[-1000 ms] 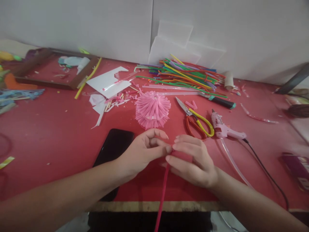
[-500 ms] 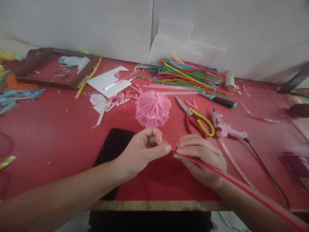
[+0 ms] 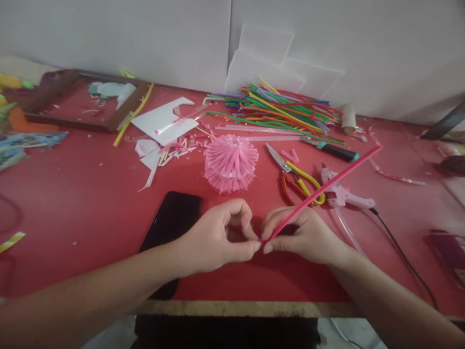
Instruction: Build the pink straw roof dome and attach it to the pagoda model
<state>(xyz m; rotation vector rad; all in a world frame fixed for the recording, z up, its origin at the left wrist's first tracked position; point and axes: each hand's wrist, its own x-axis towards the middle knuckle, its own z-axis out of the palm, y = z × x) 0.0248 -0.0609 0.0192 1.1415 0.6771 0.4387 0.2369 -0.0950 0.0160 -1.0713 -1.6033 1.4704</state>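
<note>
A dark pink pipe cleaner (image 3: 327, 185) slants up to the right from between my fingertips, its free end high over the glue gun. My left hand (image 3: 221, 237) pinches the lower end between thumb and finger. Close beside it, my right hand (image 3: 301, 235) grips the same pipe cleaner just above that end. What shape the pinched end has is mostly hidden by the fingertips. Beyond my hands stands a round pink craft piece (image 3: 231, 165) made of many short pink strips in two tiers. A black phone (image 3: 170, 223) lies partly under my left forearm.
Scissors (image 3: 290, 169) with yellow and red handles and a pink glue gun (image 3: 341, 191) with its cord lie at right. Behind them are a cutter knife (image 3: 337, 151) and a pile of coloured pipe cleaners (image 3: 279, 111). White card (image 3: 163, 123), scraps and a brown frame (image 3: 72, 121) are at left.
The long part of the pink pipe cleaner has swung from pointing down right toward me to pointing up and away. My hands have moved slightly lower, still pinching its end.
</note>
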